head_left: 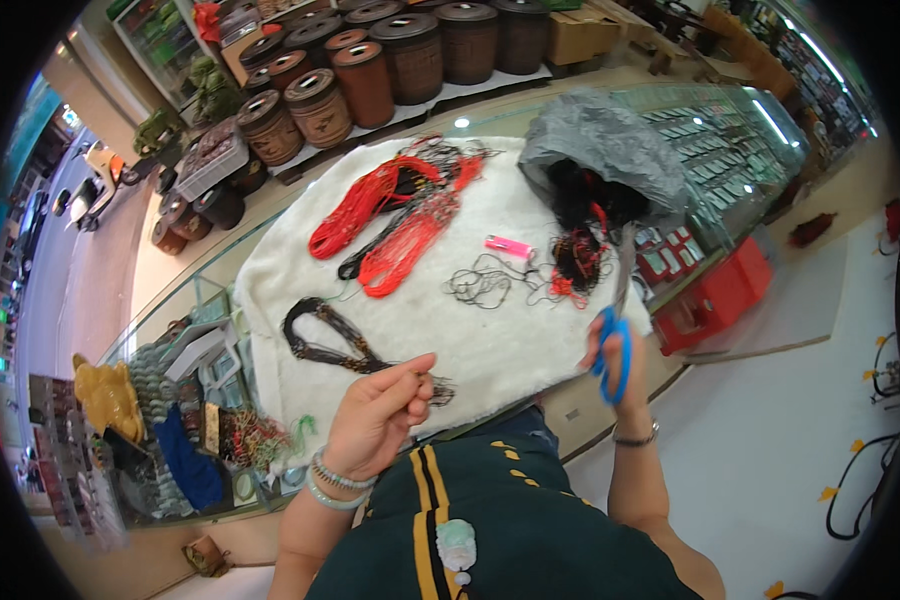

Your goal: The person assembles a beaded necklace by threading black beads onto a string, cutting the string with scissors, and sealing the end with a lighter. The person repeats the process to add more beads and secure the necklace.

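In my right hand point(622, 378) is a pair of scissors point(612, 355) with blue handles, its blades pointing away from me over the right edge of the white cloth point(370, 297). My left hand point(378, 415) is pinched closed at the near edge of the cloth; whatever thin thing is between its fingertips is too small to make out. Just beyond it lies a looped bundle of black cords point(315, 318), with loose ends beside the fingers. Farther off are bundles of red cords point(355, 210). A pink lighter point(510, 247) lies near a loose tangle of dark thread point(482, 285).
A grey plastic bag point(590, 140) spills black and red cords at the cloth's far right. Beneath is a glass display counter point(730, 150). A red box point(722, 300) stands to the right. Left are a gold figurine point(108, 398) and beads; brown jars point(315, 105) line the back.
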A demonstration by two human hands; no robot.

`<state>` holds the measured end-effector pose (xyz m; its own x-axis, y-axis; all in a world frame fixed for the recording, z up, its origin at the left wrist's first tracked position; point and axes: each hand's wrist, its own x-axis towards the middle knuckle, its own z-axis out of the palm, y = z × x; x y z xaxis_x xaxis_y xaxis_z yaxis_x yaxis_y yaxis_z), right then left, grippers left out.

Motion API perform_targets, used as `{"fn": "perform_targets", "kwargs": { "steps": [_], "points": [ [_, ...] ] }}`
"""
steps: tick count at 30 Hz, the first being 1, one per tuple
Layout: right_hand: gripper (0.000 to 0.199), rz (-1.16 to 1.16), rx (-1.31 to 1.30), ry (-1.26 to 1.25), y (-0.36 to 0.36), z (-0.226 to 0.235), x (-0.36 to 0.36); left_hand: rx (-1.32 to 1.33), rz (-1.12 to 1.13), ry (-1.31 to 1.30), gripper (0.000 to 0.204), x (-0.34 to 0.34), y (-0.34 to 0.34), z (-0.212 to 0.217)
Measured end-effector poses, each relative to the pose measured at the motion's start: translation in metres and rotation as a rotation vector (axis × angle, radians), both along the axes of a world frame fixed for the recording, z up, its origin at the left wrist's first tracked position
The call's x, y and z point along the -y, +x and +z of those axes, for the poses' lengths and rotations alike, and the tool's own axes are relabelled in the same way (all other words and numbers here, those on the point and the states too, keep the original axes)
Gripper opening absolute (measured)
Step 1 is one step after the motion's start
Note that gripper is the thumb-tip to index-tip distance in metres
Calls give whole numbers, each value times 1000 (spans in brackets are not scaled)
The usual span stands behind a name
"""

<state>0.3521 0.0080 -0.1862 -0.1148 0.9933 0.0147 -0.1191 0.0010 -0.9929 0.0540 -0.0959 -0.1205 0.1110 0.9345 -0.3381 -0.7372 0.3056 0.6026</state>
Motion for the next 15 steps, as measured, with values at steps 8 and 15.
{"fn": "perform_targets", "kwargs": {
  "steps": [8,15],
  "points": [
    [60,-677,1023,-393,158,-45,-160,-20,64,-17,16,0,-4,-5],
    [48,-658,1401,-286,140,-62,-176,-25,92,-12,17,4,-7,-4]
  ]
}}
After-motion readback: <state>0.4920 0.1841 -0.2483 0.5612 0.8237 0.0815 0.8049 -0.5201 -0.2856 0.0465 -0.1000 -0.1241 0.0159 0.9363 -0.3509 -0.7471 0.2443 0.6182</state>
